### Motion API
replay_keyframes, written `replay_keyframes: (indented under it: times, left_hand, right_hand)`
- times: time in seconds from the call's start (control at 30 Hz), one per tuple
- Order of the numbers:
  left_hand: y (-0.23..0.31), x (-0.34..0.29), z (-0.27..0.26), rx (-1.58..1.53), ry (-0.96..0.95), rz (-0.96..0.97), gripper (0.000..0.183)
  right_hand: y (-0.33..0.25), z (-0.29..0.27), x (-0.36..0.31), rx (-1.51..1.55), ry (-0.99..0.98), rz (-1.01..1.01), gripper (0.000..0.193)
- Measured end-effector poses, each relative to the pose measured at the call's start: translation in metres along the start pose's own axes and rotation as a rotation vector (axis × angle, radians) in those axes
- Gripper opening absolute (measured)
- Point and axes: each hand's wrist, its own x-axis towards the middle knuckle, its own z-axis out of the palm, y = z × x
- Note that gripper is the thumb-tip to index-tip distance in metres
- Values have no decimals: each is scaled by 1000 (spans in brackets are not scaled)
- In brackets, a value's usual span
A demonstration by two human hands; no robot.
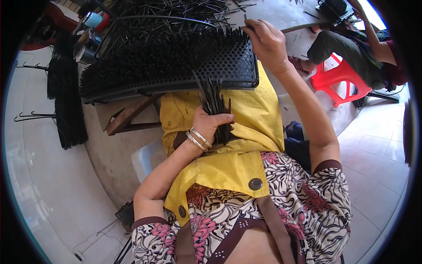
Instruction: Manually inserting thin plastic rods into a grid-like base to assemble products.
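My left hand, with two bangles at its wrist, is closed round a bundle of thin black sticks held upright over my lap. Just beyond it lies a long black perforated tray. Black sticks stand packed in the holes over its left and far parts, while its near right part shows bare holes. At the tray's far right corner, my right hand has its fingers pinched together. A thin dark stick tip shows just above these fingers; its lower part is hidden.
A heap of loose black sticks lies beyond the tray. A brown stand leg slants beneath it. Bundles of black strands hang at left. At right, another person sits near a red stool, by a second black tray.
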Motion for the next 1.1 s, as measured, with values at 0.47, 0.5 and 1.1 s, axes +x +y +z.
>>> replay_keyframes:
  times: [0.47,0.5,1.1]
  left_hand:
    - [5,0,4,-25,-12,45,23]
    - [7,-1,5,-33,-26,61,24]
    - [5,-5,10,51,-138,96,12]
  right_hand:
    - [-78,-37,-40,528,-583,749,21]
    - [-88,-39,-45,731,-658,906,19]
    - [-5,-26,-10,58,120,352,15]
